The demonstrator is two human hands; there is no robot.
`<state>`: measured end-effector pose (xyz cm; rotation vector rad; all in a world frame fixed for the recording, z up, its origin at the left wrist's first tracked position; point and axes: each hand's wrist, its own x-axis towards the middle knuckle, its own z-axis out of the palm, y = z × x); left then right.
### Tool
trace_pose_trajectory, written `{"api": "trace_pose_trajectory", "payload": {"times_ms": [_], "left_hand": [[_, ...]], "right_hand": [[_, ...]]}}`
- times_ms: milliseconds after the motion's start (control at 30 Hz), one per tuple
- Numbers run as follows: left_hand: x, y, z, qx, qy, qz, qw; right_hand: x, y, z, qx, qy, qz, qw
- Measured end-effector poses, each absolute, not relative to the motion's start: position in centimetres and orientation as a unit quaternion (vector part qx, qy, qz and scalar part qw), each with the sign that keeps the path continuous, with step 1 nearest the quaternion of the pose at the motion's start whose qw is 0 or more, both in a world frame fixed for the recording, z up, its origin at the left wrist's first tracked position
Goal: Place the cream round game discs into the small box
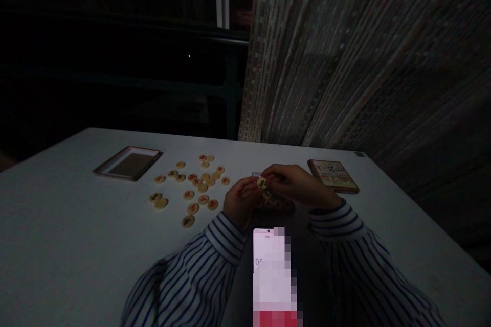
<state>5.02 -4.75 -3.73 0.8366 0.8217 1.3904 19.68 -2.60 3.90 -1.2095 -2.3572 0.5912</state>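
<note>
Your left hand point(240, 203) and right hand point(297, 186) pinched one disc point(262, 182) together; a slack pinch could've dropped it onto the table point(76, 225).

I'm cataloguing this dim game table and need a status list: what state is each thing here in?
left hand: curled, fingertips on the held disc.
right hand: curled, fingertips pinching the held disc.
held disc: above the table, between both hands.
loose discs: scattered flat on the table, marked faces up.
tray: lying flat, open side up.
printed box: lying flat, printed side up.
phone: screen lit.
</note>
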Motion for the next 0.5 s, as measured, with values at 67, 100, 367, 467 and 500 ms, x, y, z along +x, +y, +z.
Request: {"api": "trace_pose_trajectory", "payload": {"times_ms": [67,100,367,467,500], "left_hand": [[5.00,-4.74,-3.67,0.367,0.361,0.602,0.611],[4.99,-4.73,-3.66,0.370,0.362,0.602,0.609],[5.02,-4.62,-4.06,0.375,0.360,0.602,0.606],[4.98,-4.65,-3.97,0.391,0.369,0.601,0.592],[4.96,-4.67,-3.91,0.394,0.371,0.599,0.590]], "right_hand": [[19.63,-2.65,4.00,-0.434,-0.852,0.211,0.204],[19.60,-2.67,4.03,-0.435,-0.852,0.210,0.201],[19.66,-2.66,3.90,-0.442,-0.852,0.203,0.193],[19.68,-2.71,3.98,-0.450,-0.851,0.197,0.187],[19.67,-2.74,4.04,-0.452,-0.850,0.196,0.185]]}}
